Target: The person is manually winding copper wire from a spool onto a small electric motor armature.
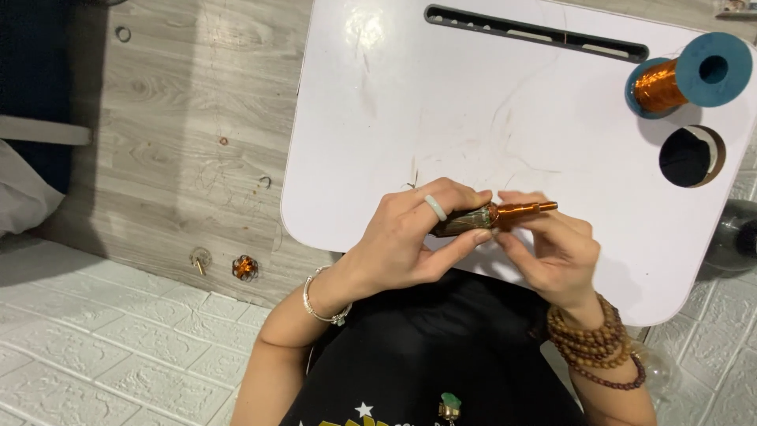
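Basically both hands met over the near edge of the white lap table point(378, 118), above the person's black shirt point(426, 347). I saw the left hand point(402, 244) with fingers closed round the dark, thicker end of a small wire-wrapped rod point(493, 215), thumb underneath, a pale ring point(435, 207) on one finger. The right hand point(552, 248) had its fingertips pinched on the copper-coloured, thinner end, which poked out to the right past the fingers. The rod lay roughly level, just above the table surface, probably not touching it, though I could not be sure from this angle.

To do this step well, I judged the left grip should stay firm so the rod does not roll, while the right fingertips keep the wire turns tight and side by side. Slack would let the coils loosen or overlap.

The rod looked two-toned: a dark greenish-brown body on the left, shiny orange winding on the right, narrowing to a thin tip. Whether a wire ran off it was too fine to tell.

A teal spool of copper wire point(686, 75) stood at the table's far right corner, well apart from the hands, beside a round cup hole point(690, 156). A silver bracelet point(319, 304) and brown bead bracelets point(595, 343) sat on the wrists.
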